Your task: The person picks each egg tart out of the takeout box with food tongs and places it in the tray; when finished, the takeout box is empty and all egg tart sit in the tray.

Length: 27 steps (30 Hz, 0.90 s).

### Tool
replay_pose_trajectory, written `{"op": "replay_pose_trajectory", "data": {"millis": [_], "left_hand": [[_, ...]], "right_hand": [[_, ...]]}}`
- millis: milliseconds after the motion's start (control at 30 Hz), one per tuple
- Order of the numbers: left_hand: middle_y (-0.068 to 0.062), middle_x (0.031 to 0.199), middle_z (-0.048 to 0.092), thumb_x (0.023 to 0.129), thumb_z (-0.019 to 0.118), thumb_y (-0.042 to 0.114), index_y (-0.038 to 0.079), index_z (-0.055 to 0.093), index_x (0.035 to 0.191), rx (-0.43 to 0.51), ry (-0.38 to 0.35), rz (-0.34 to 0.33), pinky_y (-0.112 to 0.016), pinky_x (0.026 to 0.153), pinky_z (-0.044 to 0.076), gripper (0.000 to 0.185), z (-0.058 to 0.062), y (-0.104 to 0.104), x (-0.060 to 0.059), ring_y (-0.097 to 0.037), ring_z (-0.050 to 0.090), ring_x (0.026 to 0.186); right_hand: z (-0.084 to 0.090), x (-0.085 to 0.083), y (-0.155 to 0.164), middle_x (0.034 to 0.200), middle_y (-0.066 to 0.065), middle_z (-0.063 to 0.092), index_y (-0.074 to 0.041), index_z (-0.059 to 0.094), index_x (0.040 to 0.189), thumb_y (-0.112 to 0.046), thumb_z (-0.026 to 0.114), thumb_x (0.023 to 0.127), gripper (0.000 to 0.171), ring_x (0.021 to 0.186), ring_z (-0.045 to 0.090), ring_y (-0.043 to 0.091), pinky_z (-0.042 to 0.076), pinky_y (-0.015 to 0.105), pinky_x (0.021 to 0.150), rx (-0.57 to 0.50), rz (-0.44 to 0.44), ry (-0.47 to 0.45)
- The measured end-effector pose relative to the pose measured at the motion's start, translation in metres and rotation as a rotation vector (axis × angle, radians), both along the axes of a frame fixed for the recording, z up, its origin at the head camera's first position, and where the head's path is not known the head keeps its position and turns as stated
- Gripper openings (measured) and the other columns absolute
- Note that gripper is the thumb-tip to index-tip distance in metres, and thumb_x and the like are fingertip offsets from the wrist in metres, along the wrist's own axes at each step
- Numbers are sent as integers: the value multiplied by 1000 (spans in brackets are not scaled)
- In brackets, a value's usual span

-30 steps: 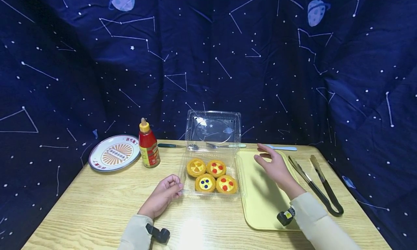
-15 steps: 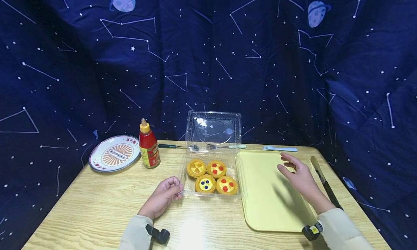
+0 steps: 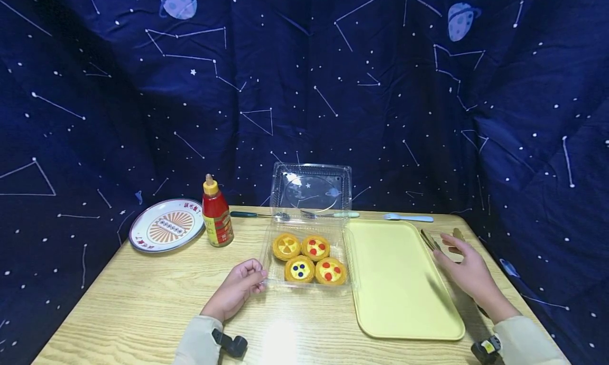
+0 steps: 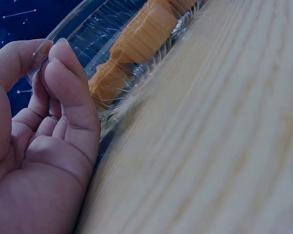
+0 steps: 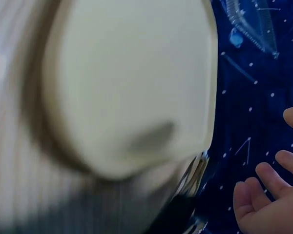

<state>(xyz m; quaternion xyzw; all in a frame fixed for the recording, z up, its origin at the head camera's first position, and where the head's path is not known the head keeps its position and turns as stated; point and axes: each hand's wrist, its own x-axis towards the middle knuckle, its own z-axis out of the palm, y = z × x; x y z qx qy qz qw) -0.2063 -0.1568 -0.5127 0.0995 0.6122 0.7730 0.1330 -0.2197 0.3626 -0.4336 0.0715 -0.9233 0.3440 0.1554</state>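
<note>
A clear plastic clamshell box (image 3: pixel 266 249) stands open with its lid (image 3: pixel 311 190) upright and several yellow tarts (image 3: pixel 309 259) inside. My left hand (image 3: pixel 254 278) rests on the wooden table and pinches the box's near left corner. In the left wrist view the thumb and forefinger (image 4: pixel 58 63) meet on that rim (image 4: pixel 112 29), beside the tarts (image 4: pixel 141 44). My right hand (image 3: pixel 457 254) is open, fingers relaxed, over the black-handled tongs (image 3: pixel 430 240) to the right of the pale yellow tray (image 3: pixel 399 280). The right wrist view shows the tray (image 5: pixel 127 83), tongs (image 5: pixel 185 195) and fingertips (image 5: pixel 263 180).
A red sauce bottle (image 3: pixel 217 212) and a patterned plate (image 3: pixel 166 225) sit at the back left. Three forks lie along the back edge: dark-handled (image 3: pixel 257 214), light-handled (image 3: pixel 328 214), blue (image 3: pixel 409 217). A starry blue cloth surrounds the table.
My right hand has swept right, from above the tray's far left part to over the tongs. The left hand and the box have stayed put.
</note>
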Motion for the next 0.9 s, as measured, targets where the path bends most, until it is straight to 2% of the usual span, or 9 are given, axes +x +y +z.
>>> {"op": "replay_pose_trajectory", "data": {"millis": [100,167,267,400,533,767,900], "left_hand": [[-2,84,50,98,58,9,6,50,91,0,8,-8,-23,67,47,11,0,0,0,-13,57,74],[-1,84,50,98,58,8,7,49,91,-4,13,-10,-23,67,48,11,-1,1,0,-13,57,74],[-1,83,50,98,58,8,7,50,91,-10,9,-2,-23,68,48,11,-1,1,0,-14,57,75],[-2,82,50,97,60,9,6,51,91,-8,-8,15,-24,68,48,12,-1,0,0,-15,57,75],[-1,83,51,97,60,9,8,50,90,-1,-7,8,-24,68,48,12,-1,0,0,-14,57,74],[-1,83,50,98,58,7,7,49,91,-5,17,-1,-23,68,47,10,-1,0,0,-13,57,74],[-2,82,51,97,58,6,6,50,91,-5,5,7,-24,67,48,10,0,0,0,-13,57,74]], "right_hand": [[-3,2,12,134,33,47,8,47,138,-23,66,96,56,118,44,49,46,43,85,67,-14,23],[-6,3,21,134,36,45,9,47,137,-24,67,94,57,121,41,53,39,60,90,114,-19,40],[-11,4,33,133,38,43,10,47,135,-25,70,92,60,122,36,57,26,70,96,159,-26,57],[-16,3,45,133,39,39,9,46,135,-31,71,91,65,120,31,59,22,69,92,199,-63,41],[-22,0,53,135,42,32,8,39,140,-38,70,91,75,118,25,64,22,71,86,220,-106,-33],[-37,-7,61,131,42,32,9,30,143,-38,73,88,84,114,28,62,24,71,85,221,-98,-86],[-41,-12,61,130,46,27,12,20,146,-40,72,88,94,114,28,65,26,71,86,205,-90,-141]]}}
